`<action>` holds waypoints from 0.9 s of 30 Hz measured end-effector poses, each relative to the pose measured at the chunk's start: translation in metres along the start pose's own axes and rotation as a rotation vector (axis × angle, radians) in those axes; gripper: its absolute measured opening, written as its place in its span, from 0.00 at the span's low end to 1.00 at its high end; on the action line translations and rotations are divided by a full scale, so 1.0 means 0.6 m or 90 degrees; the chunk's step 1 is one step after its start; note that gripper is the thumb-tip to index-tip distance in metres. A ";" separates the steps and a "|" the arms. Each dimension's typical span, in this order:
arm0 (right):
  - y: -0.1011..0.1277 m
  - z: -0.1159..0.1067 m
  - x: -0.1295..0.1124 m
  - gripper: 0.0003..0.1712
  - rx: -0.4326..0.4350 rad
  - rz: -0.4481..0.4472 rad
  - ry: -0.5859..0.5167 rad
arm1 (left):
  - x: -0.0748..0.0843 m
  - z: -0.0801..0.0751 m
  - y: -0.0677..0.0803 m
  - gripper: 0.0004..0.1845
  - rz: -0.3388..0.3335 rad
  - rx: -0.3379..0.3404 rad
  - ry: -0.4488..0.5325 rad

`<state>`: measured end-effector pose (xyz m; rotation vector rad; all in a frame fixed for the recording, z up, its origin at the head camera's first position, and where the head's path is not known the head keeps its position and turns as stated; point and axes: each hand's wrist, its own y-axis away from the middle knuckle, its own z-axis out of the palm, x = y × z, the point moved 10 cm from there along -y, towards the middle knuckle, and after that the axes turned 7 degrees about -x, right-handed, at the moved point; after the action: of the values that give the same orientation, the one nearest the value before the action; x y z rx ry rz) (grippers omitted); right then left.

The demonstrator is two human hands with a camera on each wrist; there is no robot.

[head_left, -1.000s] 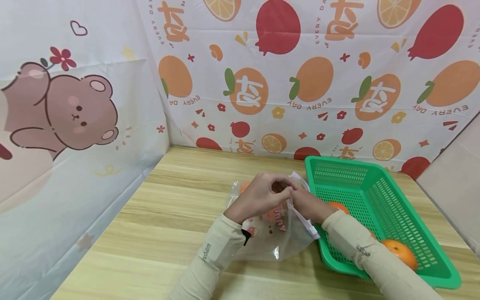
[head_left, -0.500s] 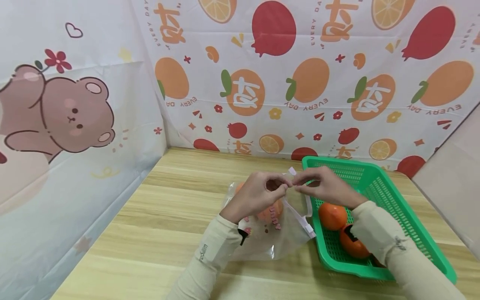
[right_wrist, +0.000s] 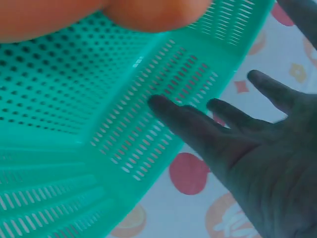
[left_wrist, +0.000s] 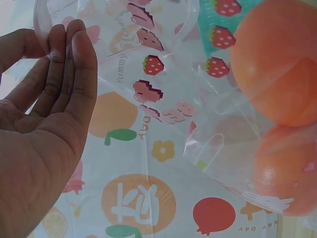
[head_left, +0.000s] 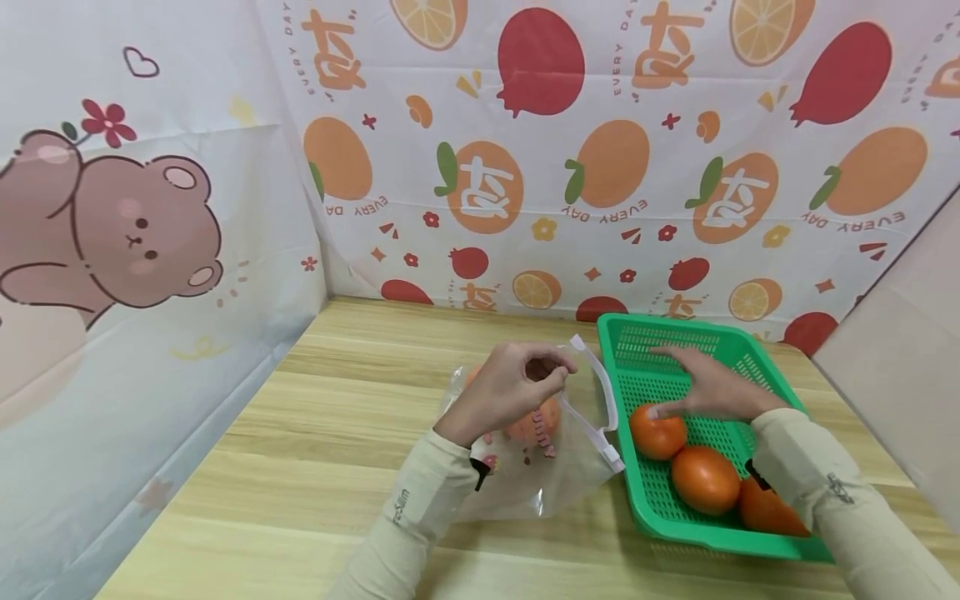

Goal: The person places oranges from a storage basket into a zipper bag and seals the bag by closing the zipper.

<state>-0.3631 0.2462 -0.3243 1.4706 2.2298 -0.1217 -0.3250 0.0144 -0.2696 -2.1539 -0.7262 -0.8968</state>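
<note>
So the left hand (head_left: 510, 392) is pinching the top edge of the clear zip bag (head_left: 540, 467) between thumb and fingertips, holding its mouth up around the middle of the frame. The bag has little strawberry prints, and its white zip strip (head_left: 600, 400) curls off to the right, almost touching the basket's left rim. In the left wrist view you can see two orange fruits in the bag (left_wrist: 277, 59), bunched together on the right side.

The right hand (head_left: 708, 392) is over the green basket (head_left: 750, 350), right of center, fingers spread and straight, gripping nothing. Its thumb sits right at the nearest tomato (head_left: 657, 433); can't say for sure it's touching.

The basket holds three tomatoes in a row along its near side, and its far half is bare mesh. It sits just beside the bag. Plenty of open wooden table (head_left: 337, 400) left of the bag, with the printed backdrop (head_left: 525, 167) closing off the back.
</note>
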 end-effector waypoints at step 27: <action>0.007 0.086 0.030 0.46 -0.173 0.057 -0.040 | -0.001 -0.003 0.001 0.08 -0.001 -0.004 0.004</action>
<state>-0.3481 0.2470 -0.3768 1.3937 2.0336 0.1555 -0.3257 0.0126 -0.2696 -2.1557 -0.7225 -0.9074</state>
